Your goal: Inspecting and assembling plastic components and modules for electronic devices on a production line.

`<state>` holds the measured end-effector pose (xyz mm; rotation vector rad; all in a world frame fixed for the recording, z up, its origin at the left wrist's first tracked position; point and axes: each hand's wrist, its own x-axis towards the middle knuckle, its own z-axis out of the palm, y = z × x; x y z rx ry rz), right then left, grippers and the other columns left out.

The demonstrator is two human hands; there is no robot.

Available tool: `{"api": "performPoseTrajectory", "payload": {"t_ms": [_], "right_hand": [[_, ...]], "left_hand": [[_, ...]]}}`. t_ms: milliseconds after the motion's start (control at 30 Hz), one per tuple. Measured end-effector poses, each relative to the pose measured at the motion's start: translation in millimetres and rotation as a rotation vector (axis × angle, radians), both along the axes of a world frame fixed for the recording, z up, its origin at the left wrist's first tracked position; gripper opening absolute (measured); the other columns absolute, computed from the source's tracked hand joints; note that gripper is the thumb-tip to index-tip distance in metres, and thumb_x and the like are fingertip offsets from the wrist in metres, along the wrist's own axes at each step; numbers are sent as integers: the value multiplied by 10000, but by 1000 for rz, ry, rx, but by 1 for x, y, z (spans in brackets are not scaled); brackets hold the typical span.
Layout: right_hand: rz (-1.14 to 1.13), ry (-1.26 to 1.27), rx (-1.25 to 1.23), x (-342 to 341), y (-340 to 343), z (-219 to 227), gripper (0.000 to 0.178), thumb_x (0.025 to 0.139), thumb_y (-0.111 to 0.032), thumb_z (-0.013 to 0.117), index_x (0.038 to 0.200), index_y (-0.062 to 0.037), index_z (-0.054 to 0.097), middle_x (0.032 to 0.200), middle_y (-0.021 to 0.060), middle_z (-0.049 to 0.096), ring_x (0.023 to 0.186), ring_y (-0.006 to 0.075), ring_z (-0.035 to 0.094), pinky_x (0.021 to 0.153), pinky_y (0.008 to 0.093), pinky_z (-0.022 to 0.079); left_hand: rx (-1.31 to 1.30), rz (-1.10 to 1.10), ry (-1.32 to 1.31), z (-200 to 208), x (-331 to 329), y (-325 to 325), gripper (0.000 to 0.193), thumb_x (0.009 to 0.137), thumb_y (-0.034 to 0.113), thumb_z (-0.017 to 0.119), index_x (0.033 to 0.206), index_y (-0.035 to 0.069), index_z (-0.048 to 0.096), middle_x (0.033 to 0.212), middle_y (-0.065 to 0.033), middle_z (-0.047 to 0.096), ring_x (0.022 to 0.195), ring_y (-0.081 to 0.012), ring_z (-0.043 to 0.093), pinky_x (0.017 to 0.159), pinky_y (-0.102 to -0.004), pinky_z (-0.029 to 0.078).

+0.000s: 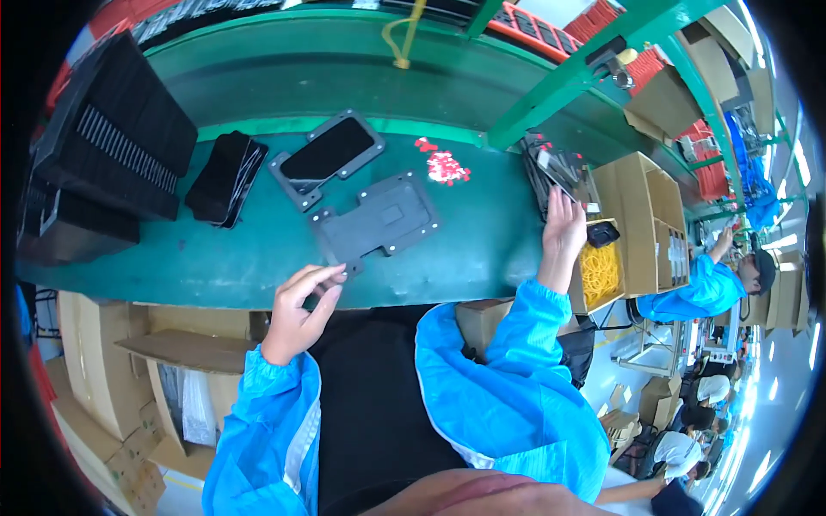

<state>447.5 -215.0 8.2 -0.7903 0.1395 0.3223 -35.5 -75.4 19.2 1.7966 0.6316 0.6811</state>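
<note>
My left hand (303, 308) is at the table's front edge, thumb and forefinger apart. Its fingertips are at the lower left corner of a grey fixture plate (379, 215) with a raised square and small round studs. Behind it lies a second grey fixture (340, 123) with a black phone-sized panel (331, 150) in it. My right hand (564, 230) reaches to the right end of the table. Its fingers are closed on the near end of a thin dark panel with a pale, shiny face (557, 170), over a pile of similar dark pieces (535, 176). The fingertips are partly hidden.
Small red and white bits (446, 167) lie behind the plates. On the left are stacked black panels (228, 181) and tall black slotted trays (112, 129). A green post (559, 77) rises at the back. Right of the table, a carton (600, 273) holds yellow bands; a co-worker (701, 288) sits beyond.
</note>
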Motion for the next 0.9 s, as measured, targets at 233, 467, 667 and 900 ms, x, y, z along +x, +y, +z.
{"api": "performPoseTrajectory", "payload": {"t_ms": [233,467,667,900], "right_hand": [[507,-542,-375,-184,16,-7,432,1063,-83,551,1482,-9,476,1487,183,528,1173,303,670,928,360,594],[613,-788,-626,-195,43,-28,370,1038,-28,586,1408,-23,587,1272,101,654,940,116,633,815,277,556],[716,-846,-752,-189,28,-33,239,1073,-92,571,1280,-8,655,962,44,686,754,63,564,682,223,477],[643,-753,-610,-189,23,-31,237,1117,-151,505,1173,5,673,846,36,666,707,59,545,656,208,449]], "left_hand": [[428,179,225,12,27,18,810,711,224,925,1439,81,602,1430,-213,511,1320,-409,506,1114,-480,447],[579,169,322,-5,48,32,972,591,315,986,1457,137,582,1445,-233,451,1362,-480,440,1155,-556,402],[430,116,298,-2,18,10,906,530,331,981,1355,145,657,1364,-222,487,1336,-485,459,1136,-573,413],[785,-9,88,28,26,48,729,520,290,965,1210,177,761,1402,-222,487,1296,-469,491,1087,-542,452]]}}
